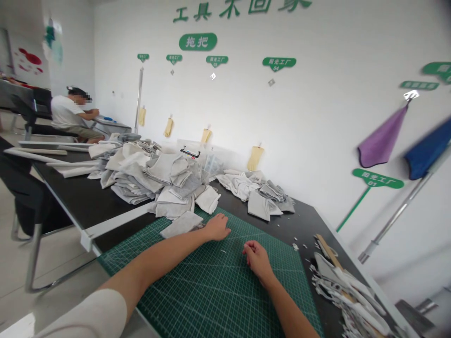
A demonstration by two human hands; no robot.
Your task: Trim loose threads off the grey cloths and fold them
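Observation:
My left hand [216, 227] reaches across the green cutting mat [211, 286], fingers stretched out low over its surface and holding nothing that I can see. Just left of it, a folded grey cloth piece [181, 224] lies at the mat's far edge, partly behind my wrist. My right hand [258, 262] is above the mat to the right, its fingers curled together; whatever they may hold is hidden. Between the hands is a small white scrap [223, 251]. Beyond the left hand, a large heap of grey and off-white cloth pieces [155, 171] spills toward the mat.
A second cloth pile [246, 188] sits farther back by the wall. Cloth trimmings [352, 291] and a wooden strip [329, 251] lie at the right edge of the black table [303, 216]. Pale rolls [77, 169] lie left. Another person [70, 112] sits in the background.

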